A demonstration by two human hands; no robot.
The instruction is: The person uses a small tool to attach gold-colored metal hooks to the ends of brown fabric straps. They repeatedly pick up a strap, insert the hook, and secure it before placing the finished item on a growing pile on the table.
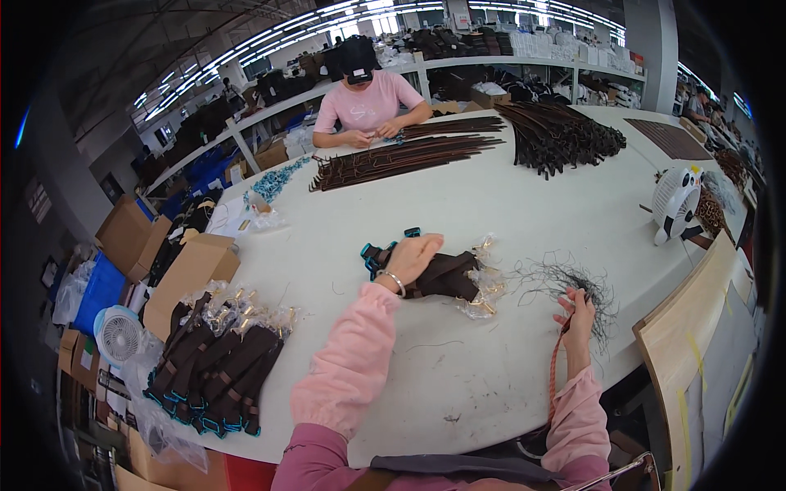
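Note:
My left hand [416, 257], with a bracelet at its wrist, lies closed over a small pile of dark brown straps [447, 275] in the middle of the table. Turquoise buckles [372, 259] stick out at the pile's left end. At its right end sit gold-coloured fittings in clear plastic [486, 288]. Off to the right, my right hand [578, 317] is raised beside a tangle of dark threads [604, 286], its fingers curled round something small and dark. A reddish braided cord [554, 372] hangs down from this hand.
A heap of similar straps [214, 372] lies at the left, near a blue-white fan [119, 334]. Across the white table [360, 213], a person in pink [368, 105] handles long brown strips [401, 159]. More strips [565, 137] and a white fan [676, 203] stand at the right.

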